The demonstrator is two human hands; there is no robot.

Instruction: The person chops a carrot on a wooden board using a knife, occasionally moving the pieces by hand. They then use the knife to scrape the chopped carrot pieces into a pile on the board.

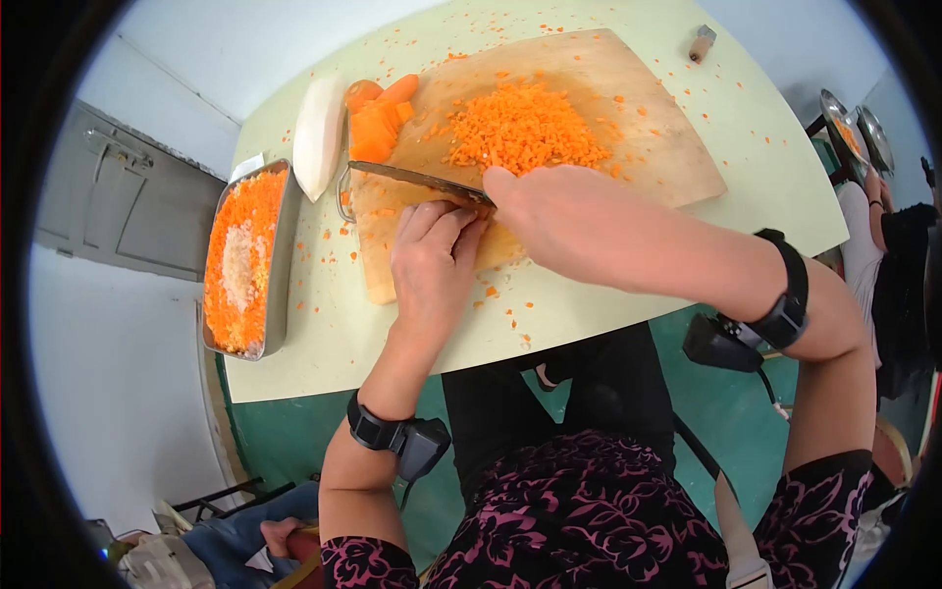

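My right hand (535,201) is closed round the handle of a knife (412,178), whose dark blade reaches left across the wooden cutting board (653,128). Just below the blade, my left hand (432,250) presses its bent fingertips down on the board. What lies under those fingers is mostly hidden; a little orange shows beside them. Beyond the knife spreads a heap of finely chopped carrot (530,128). Larger cut carrot pieces (375,130) sit at the board's left edge, with a carrot (400,89) behind them.
A peeled white radish (319,137) lies left of the board. Beside it stands a metal tray (280,319) filled with chopped carrot and a paler chopped heap. A small object (702,44) rests at the far right of the table (324,363). Other people sit at both sides.
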